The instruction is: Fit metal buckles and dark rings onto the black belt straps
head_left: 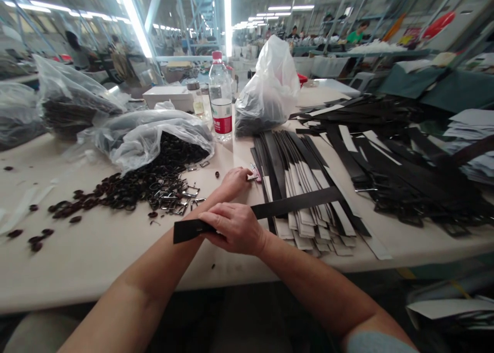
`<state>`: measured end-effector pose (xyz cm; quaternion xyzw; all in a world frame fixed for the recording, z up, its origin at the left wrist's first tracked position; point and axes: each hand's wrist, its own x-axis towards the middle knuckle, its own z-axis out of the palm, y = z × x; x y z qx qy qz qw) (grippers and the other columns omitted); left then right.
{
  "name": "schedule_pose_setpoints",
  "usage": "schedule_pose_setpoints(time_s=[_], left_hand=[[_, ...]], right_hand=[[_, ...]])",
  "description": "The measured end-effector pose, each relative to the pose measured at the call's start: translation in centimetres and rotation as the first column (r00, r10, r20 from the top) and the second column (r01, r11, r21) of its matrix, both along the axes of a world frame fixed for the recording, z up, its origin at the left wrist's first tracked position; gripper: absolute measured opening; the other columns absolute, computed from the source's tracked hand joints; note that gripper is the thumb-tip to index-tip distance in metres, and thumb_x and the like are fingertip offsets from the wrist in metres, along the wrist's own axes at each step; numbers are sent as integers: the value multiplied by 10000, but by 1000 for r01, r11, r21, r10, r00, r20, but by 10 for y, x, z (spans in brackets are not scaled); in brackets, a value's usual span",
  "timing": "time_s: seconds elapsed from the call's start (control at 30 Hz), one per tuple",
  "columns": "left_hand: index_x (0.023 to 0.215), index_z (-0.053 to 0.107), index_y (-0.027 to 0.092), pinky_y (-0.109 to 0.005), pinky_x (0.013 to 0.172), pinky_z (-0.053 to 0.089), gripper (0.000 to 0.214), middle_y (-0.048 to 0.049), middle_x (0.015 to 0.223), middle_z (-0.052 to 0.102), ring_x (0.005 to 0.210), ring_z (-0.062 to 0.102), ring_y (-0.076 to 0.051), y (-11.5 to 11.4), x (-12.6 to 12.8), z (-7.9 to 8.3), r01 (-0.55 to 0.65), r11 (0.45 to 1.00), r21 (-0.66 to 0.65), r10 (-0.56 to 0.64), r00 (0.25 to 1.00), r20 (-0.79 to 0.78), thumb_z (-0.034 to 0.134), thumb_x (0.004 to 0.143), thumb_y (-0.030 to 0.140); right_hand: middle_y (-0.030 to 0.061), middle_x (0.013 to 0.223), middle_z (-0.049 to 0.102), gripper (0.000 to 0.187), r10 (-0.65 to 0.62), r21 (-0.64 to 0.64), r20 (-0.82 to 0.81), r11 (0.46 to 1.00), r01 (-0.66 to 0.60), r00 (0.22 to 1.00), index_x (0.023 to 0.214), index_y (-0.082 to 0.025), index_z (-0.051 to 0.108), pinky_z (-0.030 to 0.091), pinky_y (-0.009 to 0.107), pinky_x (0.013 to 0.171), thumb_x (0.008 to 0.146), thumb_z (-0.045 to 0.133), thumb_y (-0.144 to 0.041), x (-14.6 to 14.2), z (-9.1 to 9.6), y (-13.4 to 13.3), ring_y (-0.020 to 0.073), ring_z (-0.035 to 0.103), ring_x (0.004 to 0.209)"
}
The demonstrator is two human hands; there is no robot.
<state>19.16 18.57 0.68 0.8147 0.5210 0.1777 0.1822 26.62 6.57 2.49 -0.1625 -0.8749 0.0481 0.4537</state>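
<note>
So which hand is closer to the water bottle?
Left. The left hand lies on the table below the water bottle; the right hand grips a black strap nearer the table edge.

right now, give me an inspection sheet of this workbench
surface: pale table, scattered dark bits at its left.
job's things: black strap lying across a row of straps.
clutter: dark rings and metal buckles spilling from a plastic bag; water bottle; tied bag; loose strap heap.
grippers: right hand grips the strap; left hand reaches to a small pink tool, contact unclear.
cables: nothing seen.
surroundings: factory hall, strip lights, other people far back.
</note>
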Motion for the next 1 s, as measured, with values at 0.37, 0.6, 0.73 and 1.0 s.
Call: schedule_pose_setpoints(time_s=[0.37, 0.6, 0.73, 1.0], left_hand=[[961, 775, 185, -297, 761, 526, 182, -63, 849, 769, 784, 691, -195, -38, -55, 15, -219, 972, -90, 234, 946, 226, 692, 820, 265], [1030, 736, 149, -217, 508, 405, 440, -43, 753, 724, 567, 600, -118, -118, -186, 26, -324, 844, -428, 537, 514, 669, 804, 673, 398], [1105, 725, 173, -210, 565, 393, 503, -47, 808, 745, 674, 630, -133, -164, -240, 30, -389, 780, -490, 625, 477, 617, 810, 649, 365], [1114, 751, 203, -270, 699, 481, 406, -23, 804, 756, 692, 641, -164, -209, -275, 18, -590, 764, -260, 642, 660, 390, 715, 725, 314]], right_hand=[[95, 999, 701, 262, 9, -94, -89, 995, -17, 996, 1223, -186, 590, 573, 355, 777, 975, 596, -268, 4, 8, 2, 241, 687, 890], [80, 995, 702, 251, -72, -125, -10, 990, 70, 997, 1213, -187, 611, 557, 335, 763, 978, 601, -274, 3, 6, 8, 233, 687, 866], [86, 1022, 705, 243, -110, -75, 102, 990, 118, 989, 1187, -164, 627, 543, 339, 755, 986, 594, -297, -8, 15, 4, 250, 692, 891], [58, 1000, 722, 250, -161, 8, 305, 986, 167, 939, 1127, -165, 674, 499, 323, 668, 900, 675, -269, -54, 55, 4, 250, 696, 832]])
